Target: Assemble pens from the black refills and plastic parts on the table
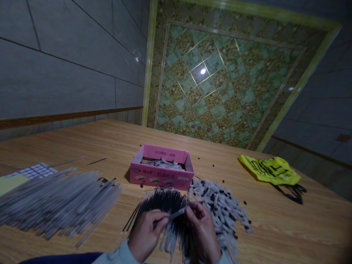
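My left hand (148, 231) pinches one end of a slim grey pen-like stick (177, 213) between thumb and fingers. At the stick's other end, the fingers of my right hand (202, 229) are closed on its pale tip. The stick's exact kind is too blurred to tell. Beneath both hands lies a bundle of thin dark sticks (165, 200) with paler ends towards me. Beside my right hand spreads a heap of small whitish and black pieces (217, 201) that look like caps. Just beyond the bundle stands an open pink box (159, 180) with whitish pieces inside.
A wide pile of long, clear, thin tubes (60, 205) covers the left of the wooden table (110, 143). Behind it lies a checked blue-and-white sheet (41, 169). A yellow bag with black lettering (271, 169) rests at the right. Tiny black bits are scattered about.
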Available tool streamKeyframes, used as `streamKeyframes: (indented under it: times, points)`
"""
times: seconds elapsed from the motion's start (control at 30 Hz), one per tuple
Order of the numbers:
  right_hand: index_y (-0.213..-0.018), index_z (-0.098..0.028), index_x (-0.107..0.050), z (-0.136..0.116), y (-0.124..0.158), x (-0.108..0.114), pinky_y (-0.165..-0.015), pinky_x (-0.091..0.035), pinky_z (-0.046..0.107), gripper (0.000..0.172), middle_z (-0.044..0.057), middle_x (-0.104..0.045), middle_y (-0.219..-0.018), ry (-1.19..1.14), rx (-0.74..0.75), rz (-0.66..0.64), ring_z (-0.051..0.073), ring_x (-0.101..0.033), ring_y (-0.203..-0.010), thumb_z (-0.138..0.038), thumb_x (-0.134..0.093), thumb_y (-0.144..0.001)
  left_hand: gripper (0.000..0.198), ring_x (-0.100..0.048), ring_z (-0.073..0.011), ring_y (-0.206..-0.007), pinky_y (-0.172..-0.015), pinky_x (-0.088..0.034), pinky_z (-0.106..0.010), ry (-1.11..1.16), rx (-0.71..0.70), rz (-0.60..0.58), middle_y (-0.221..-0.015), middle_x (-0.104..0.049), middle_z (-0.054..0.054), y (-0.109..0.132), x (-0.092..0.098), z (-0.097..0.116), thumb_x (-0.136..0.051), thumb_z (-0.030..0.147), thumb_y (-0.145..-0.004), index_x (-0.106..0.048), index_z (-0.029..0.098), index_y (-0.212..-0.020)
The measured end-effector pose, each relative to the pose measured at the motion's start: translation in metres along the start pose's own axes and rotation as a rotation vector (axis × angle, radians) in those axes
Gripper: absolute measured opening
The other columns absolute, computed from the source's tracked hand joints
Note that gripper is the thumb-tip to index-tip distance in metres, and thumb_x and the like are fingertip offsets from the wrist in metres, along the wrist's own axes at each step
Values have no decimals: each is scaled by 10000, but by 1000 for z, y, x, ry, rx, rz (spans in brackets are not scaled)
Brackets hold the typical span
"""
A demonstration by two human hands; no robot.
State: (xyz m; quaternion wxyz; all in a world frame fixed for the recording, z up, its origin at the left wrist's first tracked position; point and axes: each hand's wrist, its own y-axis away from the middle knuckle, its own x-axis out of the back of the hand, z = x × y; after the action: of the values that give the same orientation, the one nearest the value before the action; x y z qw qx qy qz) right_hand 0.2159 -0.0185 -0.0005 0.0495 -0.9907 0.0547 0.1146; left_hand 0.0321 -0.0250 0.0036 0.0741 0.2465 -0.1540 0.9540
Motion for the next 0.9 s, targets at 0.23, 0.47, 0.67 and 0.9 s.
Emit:
streamKeyframes:
  times: [0.23, 0.47, 0.67, 0.9]
  points:
    - [-800, -143, -653, -4, 3, -7, -489, -416, 216, 255, -5, -598, -640, 59, 16, 28, 131, -517, -568, -325, -741, -645, 309, -593, -215, -717, -659, -426, -291, 163, 37, -32, -715, -684, -77, 0, 0, 1, -513, 367, -786, -748, 169, -820]
    - [-797, -129, -660, -8, 6, -13, -467, -455, 235, 298, 9, -617, -633, 47, 24, 37, 139, -536, -544, -330, -763, -602, 541, -454, -141, -446, -449, -338, -246, 207, 89, -101, -429, -518, -5, -1, -2, -4, -445, 556, -767, -724, 102, -675]
    - [-798, -126, -659, -8, 8, -19, -457, -462, 240, 358, 26, -634, -660, -1, -7, 105, 154, -551, -564, -361, -787, -560, 374, -585, -199, -694, -627, -424, -272, 93, 43, -15, -680, -670, -65, 2, -6, 5, -472, 412, -811, -732, 153, -741]
    - [-860, -185, -625, -3, 7, -11, -459, -446, 200, 284, -22, -611, -672, -54, -4, 147, 129, -554, -569, -356, -737, -664, 363, -590, -202, -929, -839, -433, -291, -261, 95, 150, -960, -691, -47, -9, 22, -1, -361, 369, -860, -662, 237, -1012]
